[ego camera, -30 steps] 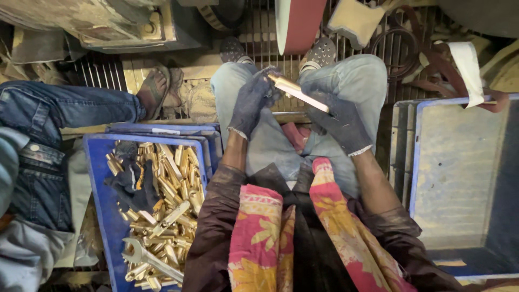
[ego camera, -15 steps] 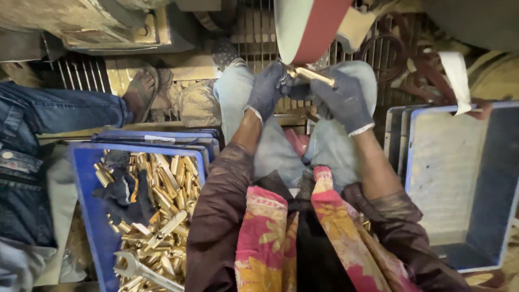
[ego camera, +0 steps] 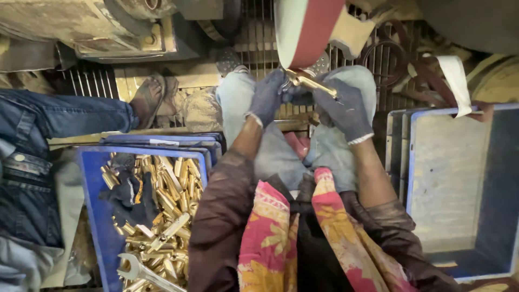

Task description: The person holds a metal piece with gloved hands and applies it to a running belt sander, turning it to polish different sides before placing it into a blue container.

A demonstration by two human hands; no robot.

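Now both gloved hands, left hand [ego camera: 268, 96] and right hand [ego camera: 341, 108], are gripping a brass rod [ego camera: 309, 82] with closed fingers, pressing it against the belt [ego camera: 311, 30] just above them.

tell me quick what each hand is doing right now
Left hand: closed on the brass piece, gloved, at the red sanding belt.
Right hand: closed on the same brass piece, gloved.
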